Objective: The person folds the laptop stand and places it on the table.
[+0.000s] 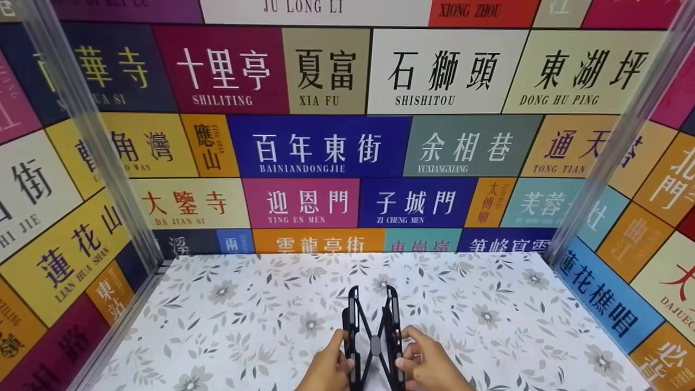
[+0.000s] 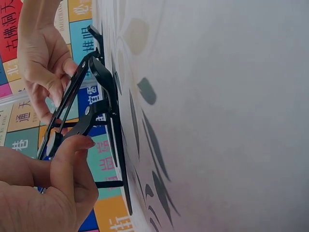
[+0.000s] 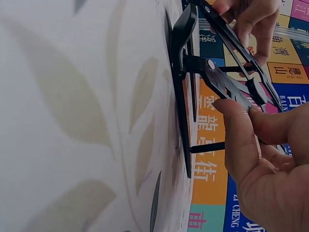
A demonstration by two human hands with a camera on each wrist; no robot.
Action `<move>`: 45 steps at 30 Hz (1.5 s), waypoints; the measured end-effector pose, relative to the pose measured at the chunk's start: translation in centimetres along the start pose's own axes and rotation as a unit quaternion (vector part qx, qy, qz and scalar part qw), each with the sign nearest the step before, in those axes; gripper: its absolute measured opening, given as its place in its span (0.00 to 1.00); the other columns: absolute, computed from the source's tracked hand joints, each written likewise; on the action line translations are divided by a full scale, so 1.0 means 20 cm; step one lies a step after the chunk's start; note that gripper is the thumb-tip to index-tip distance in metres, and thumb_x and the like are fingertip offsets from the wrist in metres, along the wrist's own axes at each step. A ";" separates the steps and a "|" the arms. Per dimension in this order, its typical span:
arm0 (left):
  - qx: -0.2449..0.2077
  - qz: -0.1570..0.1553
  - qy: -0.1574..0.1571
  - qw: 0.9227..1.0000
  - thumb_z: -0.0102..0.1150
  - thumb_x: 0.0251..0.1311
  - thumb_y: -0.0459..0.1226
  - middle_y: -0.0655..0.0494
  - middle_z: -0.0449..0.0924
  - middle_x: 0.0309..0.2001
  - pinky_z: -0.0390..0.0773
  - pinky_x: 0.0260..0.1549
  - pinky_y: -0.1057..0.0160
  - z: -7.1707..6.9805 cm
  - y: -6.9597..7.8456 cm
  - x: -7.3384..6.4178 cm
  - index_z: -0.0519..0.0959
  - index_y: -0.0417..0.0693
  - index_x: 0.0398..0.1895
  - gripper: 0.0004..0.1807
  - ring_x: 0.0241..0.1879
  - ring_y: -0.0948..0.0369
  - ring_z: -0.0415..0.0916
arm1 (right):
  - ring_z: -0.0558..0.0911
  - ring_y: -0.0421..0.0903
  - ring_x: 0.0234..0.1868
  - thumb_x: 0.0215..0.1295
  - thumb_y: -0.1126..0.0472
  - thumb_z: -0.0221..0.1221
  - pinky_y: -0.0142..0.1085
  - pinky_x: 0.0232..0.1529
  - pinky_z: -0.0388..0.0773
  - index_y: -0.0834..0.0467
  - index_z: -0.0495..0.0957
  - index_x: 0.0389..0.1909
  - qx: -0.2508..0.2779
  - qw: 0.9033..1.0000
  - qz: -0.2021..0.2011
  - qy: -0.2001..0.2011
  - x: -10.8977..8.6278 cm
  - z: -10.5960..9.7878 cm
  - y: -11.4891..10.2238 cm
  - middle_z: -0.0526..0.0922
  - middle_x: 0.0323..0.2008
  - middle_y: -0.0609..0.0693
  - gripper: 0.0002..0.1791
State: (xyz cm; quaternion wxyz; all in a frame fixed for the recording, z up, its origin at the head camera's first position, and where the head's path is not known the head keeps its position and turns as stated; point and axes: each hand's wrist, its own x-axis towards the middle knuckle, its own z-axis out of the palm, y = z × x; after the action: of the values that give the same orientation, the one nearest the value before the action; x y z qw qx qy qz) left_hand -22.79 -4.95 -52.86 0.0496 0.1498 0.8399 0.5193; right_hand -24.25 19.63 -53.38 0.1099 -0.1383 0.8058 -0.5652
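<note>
A black folding laptop stand (image 1: 376, 345) stands on the flower-patterned cloth, its two side rails apart and thin crossed bars meeting at a grey hub between them. On the left rail, my left hand (image 1: 327, 366) pinches the frame between thumb and fingers. My right hand (image 1: 430, 363) grips the opposite rail in the same way. Up close in the left wrist view, the stand (image 2: 87, 118) has its long lower bars along the cloth and a raised upper part in the fingers. Its near end is cut off by the lower edge of the head view.
A white tabletop cloth (image 1: 244, 326) with grey leaves and flowers lies under the stand. Colourful panels with place names (image 1: 320, 146) rise behind and at both sides. Clear upright posts (image 1: 597, 163) stand near the table's back corners.
</note>
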 end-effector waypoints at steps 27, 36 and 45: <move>-0.024 -0.012 0.011 1.000 0.55 0.59 0.29 0.56 0.73 0.21 0.73 0.17 0.64 0.06 0.03 0.02 0.66 0.54 0.54 0.21 0.19 0.63 0.71 | 0.79 0.49 0.28 0.54 0.72 0.62 0.46 0.26 0.82 0.55 0.68 0.52 0.005 1.000 0.028 0.010 0.04 0.09 -0.05 0.75 0.29 0.55 0.25; -0.027 -0.014 0.004 1.000 0.55 0.59 0.29 0.55 0.74 0.22 0.74 0.19 0.64 0.07 0.04 0.03 0.66 0.58 0.53 0.21 0.22 0.63 0.73 | 0.79 0.49 0.26 0.55 0.72 0.61 0.46 0.23 0.81 0.54 0.68 0.50 0.002 1.000 0.020 0.003 0.06 0.11 -0.07 0.76 0.28 0.54 0.23; -0.043 -0.008 0.002 0.999 0.54 0.59 0.28 0.55 0.74 0.23 0.75 0.18 0.65 0.09 0.03 0.04 0.66 0.56 0.53 0.22 0.21 0.63 0.73 | 0.80 0.49 0.25 0.56 0.72 0.60 0.46 0.22 0.81 0.53 0.68 0.50 -0.001 1.000 0.014 0.002 0.06 0.12 -0.08 0.76 0.27 0.55 0.22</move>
State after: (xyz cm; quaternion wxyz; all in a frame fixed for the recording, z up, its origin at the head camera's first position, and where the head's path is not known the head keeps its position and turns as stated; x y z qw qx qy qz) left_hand -23.08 -2.89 -53.09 0.0587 0.1399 0.8181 0.5546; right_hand -24.41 16.58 -52.81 0.1166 -0.1260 0.8086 -0.5628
